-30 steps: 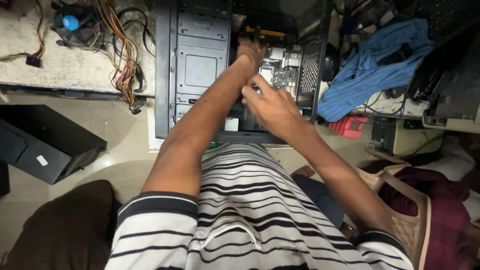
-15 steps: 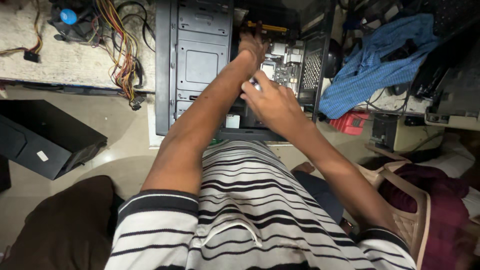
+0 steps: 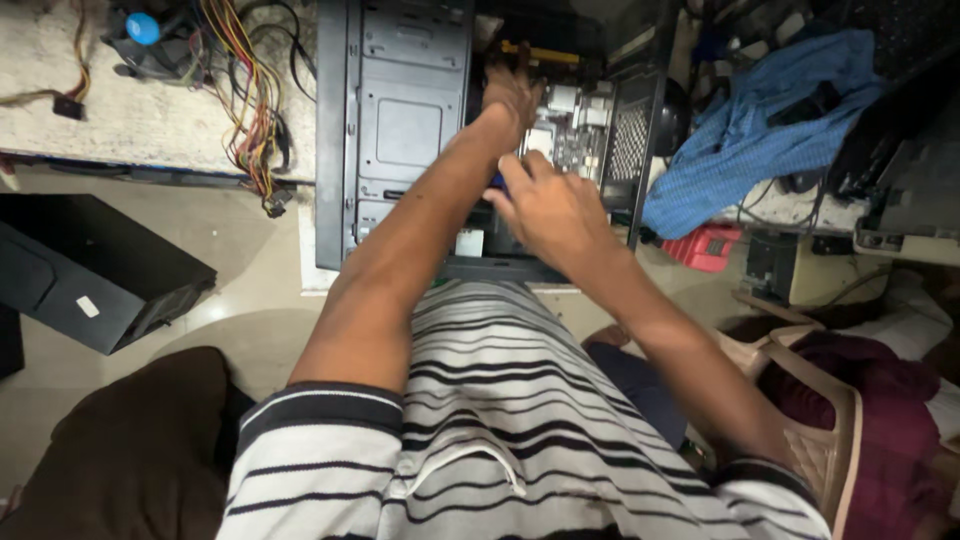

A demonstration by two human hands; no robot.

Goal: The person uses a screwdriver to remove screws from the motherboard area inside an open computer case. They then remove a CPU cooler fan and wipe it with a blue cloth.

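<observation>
An open grey computer case (image 3: 405, 120) lies on its side at the table edge, its motherboard (image 3: 575, 125) exposed. My left hand (image 3: 510, 95) reaches deep into the case and rests on the board near a yellow strip (image 3: 540, 50); its fingers point away and are partly hidden. My right hand (image 3: 548, 205) hovers nearer me over the case's lower part. It is closed around a small blue-handled tool (image 3: 497, 182), of which only a bit shows.
A bundle of coloured power wires (image 3: 250, 100) and a cooler fan with a blue centre (image 3: 142, 30) lie on the table at the left. A black panel (image 3: 90, 270) sits on the floor. A blue cloth (image 3: 760, 130), a red box (image 3: 708, 245) and a plastic chair (image 3: 815, 400) are at the right.
Both hands stay in almost the same place inside the case; the right hand has only shifted slightly around the tool.
</observation>
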